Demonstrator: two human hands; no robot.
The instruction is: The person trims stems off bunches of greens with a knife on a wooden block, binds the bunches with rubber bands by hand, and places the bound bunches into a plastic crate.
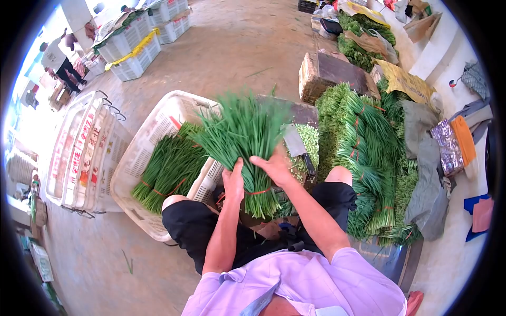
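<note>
My left hand and my right hand grip a bunch of long green chives between them, from both sides, above my lap. Its leaf tips fan out away from me and are slightly blurred; a red band ties the pale cut ends near my knees. Just right of the bunch a cleaver with a dark handle lies over chopped pale-green trimmings. On my left, a white plastic crate holds more banded chives. My fingers are partly hidden by the leaves.
At right, a long pile of banded chives lies beside a worn box. Stacked white crates stand at left, with more crates farther back. A person stands at the far left. Cloths hang over the pile's right side.
</note>
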